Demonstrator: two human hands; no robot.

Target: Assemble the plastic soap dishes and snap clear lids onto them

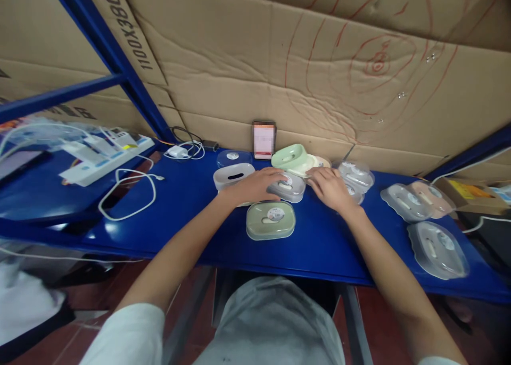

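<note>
My left hand [261, 187] is closed around the left end of a clear-lidded oval plastic box [293, 192], fingers over the top and thumb near the front. My right hand [329, 187] is just right of that box, its bent fingers apart and resting at a cream plastic piece [301, 169]; the fingertips are partly hidden. Behind, a pale green oval tray [289, 156] leans on the cream piece. In front lies a green oval box [270, 221] with a clear lid and round sticker. A whitish slotted oval piece [229, 176] sits left of my left hand.
Clear-lidded boxes [437, 248] lie at the right, with clear lids [355, 177] beyond my right hand. A phone [264, 140] leans against the cardboard wall [223, 61]. At left are a power strip [106, 160], a white cable [155, 195] and a blue frame post [147, 104].
</note>
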